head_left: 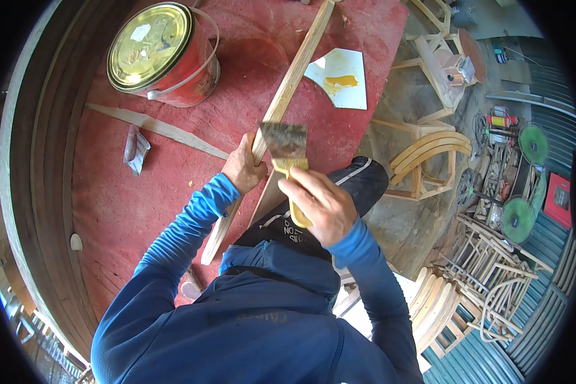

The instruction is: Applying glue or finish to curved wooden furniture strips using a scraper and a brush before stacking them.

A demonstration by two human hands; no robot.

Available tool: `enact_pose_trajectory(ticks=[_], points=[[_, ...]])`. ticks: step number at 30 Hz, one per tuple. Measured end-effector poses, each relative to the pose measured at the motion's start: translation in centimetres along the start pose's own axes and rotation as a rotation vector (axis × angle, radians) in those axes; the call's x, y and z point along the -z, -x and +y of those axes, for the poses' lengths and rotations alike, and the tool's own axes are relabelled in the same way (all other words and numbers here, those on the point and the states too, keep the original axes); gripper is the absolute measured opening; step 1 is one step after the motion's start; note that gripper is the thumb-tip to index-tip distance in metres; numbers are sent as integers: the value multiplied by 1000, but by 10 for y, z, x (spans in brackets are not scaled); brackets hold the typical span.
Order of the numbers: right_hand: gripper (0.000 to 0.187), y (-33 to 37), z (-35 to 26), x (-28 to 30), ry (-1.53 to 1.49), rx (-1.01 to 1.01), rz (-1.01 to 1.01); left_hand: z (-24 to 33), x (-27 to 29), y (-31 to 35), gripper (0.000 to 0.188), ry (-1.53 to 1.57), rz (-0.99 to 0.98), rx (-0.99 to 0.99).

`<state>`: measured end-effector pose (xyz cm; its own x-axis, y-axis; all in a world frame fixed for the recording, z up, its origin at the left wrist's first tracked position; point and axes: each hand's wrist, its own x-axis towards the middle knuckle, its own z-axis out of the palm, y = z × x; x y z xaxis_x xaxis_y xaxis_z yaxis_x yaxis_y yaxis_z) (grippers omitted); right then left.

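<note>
My left hand is closed around the middle of a long, narrow wooden strip, which slants from upper right to lower left. My right hand grips a putty knife by its yellow handle. Its wide, stained metal blade points away from me and lies against or just beside the strip's right edge; contact cannot be made out. Beyond it on the red surface lies a white sheet with a smear of orange-yellow paste on it.
A red bucket with a yellowish lid stands far left. Near it lie a thin wooden piece and a small tube-like object on a crumpled wrapper. Curved dark boards border the left. Wooden frames and green fans stand right.
</note>
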<state>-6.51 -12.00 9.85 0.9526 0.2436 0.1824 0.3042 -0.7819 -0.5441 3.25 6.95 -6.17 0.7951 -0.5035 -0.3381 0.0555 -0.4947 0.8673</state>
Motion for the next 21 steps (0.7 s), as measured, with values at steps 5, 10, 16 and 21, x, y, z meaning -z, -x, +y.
enact_pose_trajectory(ticks=[5,10,16,21], points=[[31,-19,16,30,-139,-168,204,11,3,1,62,-50,-11,-13],[33,-44,47,39,-22,-139,182,27,0,3,62,-78,-1,88],[34,-32,40,52,-165,-132,-16,29,5,3,61,-72,-34,124],[34,-20,40,30,-141,-139,121,22,2,2,62,-46,-23,98]])
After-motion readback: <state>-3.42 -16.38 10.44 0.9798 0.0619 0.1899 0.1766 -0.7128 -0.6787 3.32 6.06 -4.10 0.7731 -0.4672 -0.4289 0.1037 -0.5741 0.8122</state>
